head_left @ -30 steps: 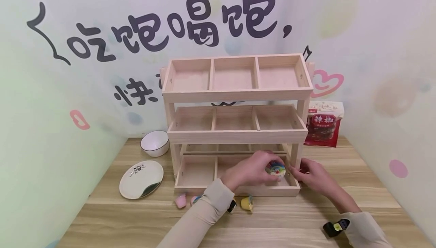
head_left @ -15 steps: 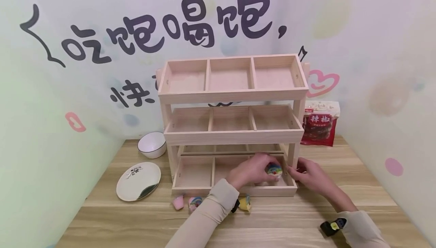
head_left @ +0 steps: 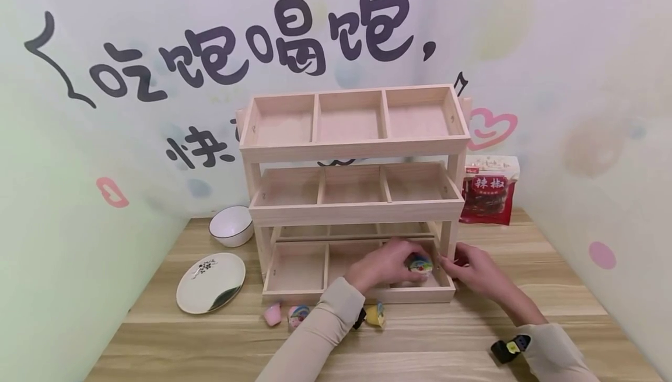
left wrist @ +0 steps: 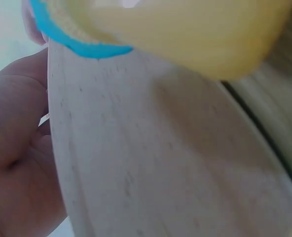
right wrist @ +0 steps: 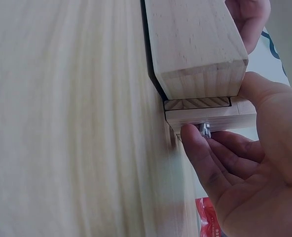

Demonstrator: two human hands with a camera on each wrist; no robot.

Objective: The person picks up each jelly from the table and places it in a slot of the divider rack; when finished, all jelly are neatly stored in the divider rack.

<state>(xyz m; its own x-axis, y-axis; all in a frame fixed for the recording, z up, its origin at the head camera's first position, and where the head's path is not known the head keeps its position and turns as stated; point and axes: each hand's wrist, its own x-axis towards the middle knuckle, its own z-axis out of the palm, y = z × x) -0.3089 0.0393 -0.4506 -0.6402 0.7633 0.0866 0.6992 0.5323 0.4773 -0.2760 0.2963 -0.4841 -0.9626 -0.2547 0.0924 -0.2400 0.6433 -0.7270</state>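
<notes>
My left hand reaches into the right compartment of the lowest tray and holds a jelly cup with a colourful printed lid by its sides. The three-tier wooden rack stands in front of me. My right hand grips the rack's lower right side. In the right wrist view, a fingertip of the right hand lies beside a small metal bolt, and the thumb is at a wooden edge. A yellow jelly cup fills the top of the left wrist view, in front of the tray's front board.
A pink cup, a cup with a printed lid and the yellow cup sit on the table before the rack. A plate and a white bowl stand left, a red food bag behind right.
The head view has shifted slightly, so the rack appears farther left. My left hand has lowered the jelly cup a little inside the compartment. The right hand stays at the rack's side.
</notes>
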